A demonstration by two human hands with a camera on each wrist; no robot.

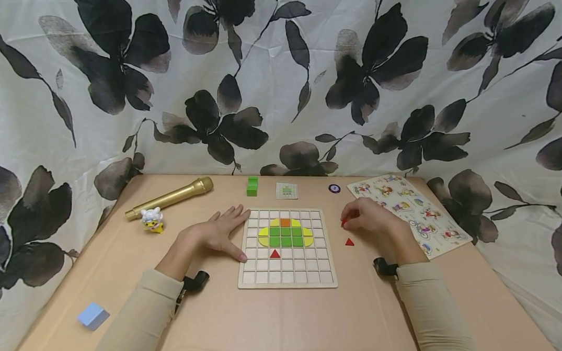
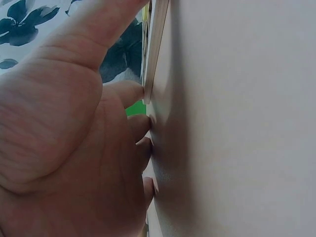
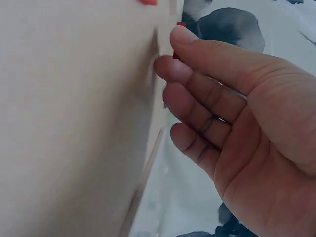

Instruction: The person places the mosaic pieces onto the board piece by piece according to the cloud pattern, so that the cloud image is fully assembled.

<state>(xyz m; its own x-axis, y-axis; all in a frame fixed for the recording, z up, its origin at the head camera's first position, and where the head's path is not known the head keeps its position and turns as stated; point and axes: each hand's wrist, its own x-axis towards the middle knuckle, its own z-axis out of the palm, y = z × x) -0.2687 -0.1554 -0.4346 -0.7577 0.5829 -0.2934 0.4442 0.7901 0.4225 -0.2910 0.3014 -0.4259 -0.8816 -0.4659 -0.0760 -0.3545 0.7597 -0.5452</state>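
Observation:
A white grid board (image 1: 262,277) lies on the table, bearing a pattern of green squares (image 1: 286,242), yellow rounded pieces (image 1: 263,238), an orange square (image 1: 285,223) and a red triangle (image 1: 275,254) below them. With fingers spread, my left hand (image 1: 217,233) rests at the board's left edge, thumb and index finger touching it. Right of the board, my right hand (image 1: 377,219) pinches a small red piece (image 3: 176,53) between thumb and index finger, mostly covered by the fingertips. Another red triangle (image 1: 349,242) lies on the table just below that hand.
Behind the board are stacked green blocks (image 1: 252,187), a small picture card (image 1: 287,191) and a dark round disc (image 1: 334,188). A picture sheet (image 1: 434,237) lies under the right forearm. Leftward are a gold microphone (image 1: 173,197), a toy figure (image 1: 152,221) and a blue block (image 1: 93,316).

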